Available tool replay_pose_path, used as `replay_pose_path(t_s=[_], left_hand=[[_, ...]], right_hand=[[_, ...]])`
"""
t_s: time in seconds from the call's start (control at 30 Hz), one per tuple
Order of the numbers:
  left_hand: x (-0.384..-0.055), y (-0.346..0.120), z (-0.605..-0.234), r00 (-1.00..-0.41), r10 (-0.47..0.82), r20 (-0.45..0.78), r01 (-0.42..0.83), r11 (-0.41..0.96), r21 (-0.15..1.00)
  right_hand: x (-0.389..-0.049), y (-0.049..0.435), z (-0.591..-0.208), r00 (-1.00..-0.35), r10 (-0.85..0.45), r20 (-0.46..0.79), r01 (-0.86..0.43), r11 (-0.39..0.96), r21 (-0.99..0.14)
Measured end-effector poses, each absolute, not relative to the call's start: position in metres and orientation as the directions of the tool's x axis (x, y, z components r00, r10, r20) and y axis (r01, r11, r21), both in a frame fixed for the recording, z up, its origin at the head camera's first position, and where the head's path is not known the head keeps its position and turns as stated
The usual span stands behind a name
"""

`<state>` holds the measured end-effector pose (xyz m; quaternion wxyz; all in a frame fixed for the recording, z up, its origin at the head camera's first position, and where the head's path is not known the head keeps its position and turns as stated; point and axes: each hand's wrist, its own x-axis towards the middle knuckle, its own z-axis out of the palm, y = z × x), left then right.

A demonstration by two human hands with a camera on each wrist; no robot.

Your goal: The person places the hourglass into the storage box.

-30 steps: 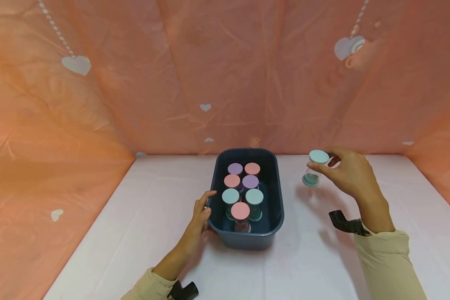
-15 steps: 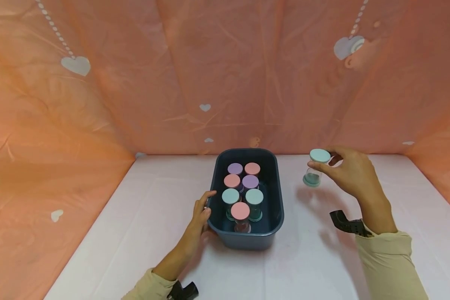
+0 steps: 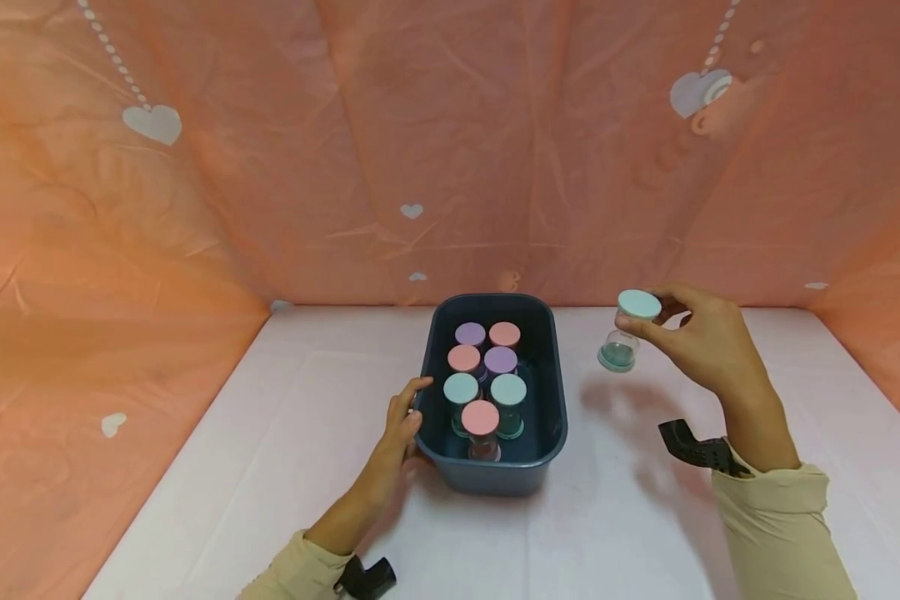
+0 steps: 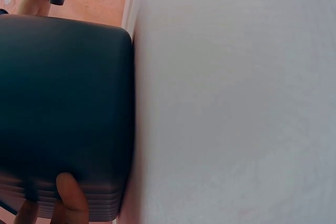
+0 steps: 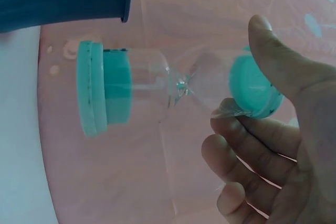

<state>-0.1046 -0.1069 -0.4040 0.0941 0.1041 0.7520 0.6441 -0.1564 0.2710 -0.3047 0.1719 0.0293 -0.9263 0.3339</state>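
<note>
My right hand [image 3: 701, 337] pinches a sand timer [image 3: 618, 350] by its upper teal cap and holds it above the table, right of the bin. The timer is tilted, its lower end leaning left. In the right wrist view, the timer's clear double bulb [image 5: 152, 82] shows its narrow waist, with thumb and fingers at one cap. My left hand [image 3: 397, 429] holds the left side of a dark blue bin [image 3: 495, 479], a fingertip at the rim; in the left wrist view the thumb [image 4: 71, 195] lies on its ribbed outer wall. Other fingers are mostly hidden.
Several sand timers stand in the bin, with pink caps [image 3: 480, 417], purple caps [image 3: 501, 360] and pale teal caps [image 3: 461, 388]. The bin is on a white table [image 3: 307, 367]. An orange sheet with hearts [image 3: 345, 167] hangs behind and at both sides.
The right hand has raised the sand timer slightly, and its lower end has swung a little to the left. The left hand keeps its place on the bin.
</note>
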Motion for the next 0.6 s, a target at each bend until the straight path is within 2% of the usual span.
replay_pose_path(t_s=[0.33, 0.6], left_hand=[[-0.105, -0.107, -0.404, -0.96, 0.28, -0.008, 0.036, 0.151, 0.988], [-0.104, -0.107, -0.404, -0.959, 0.281, -0.023, 0.021, 0.153, 0.988]], right_hand=[[-0.147, 0.265, -0.294, -0.926, 0.083, 0.369, -0.181, 0.759, -0.625], [-0.142, 0.258, -0.29, -0.895, 0.057, 0.442, -0.273, 0.714, -0.645]])
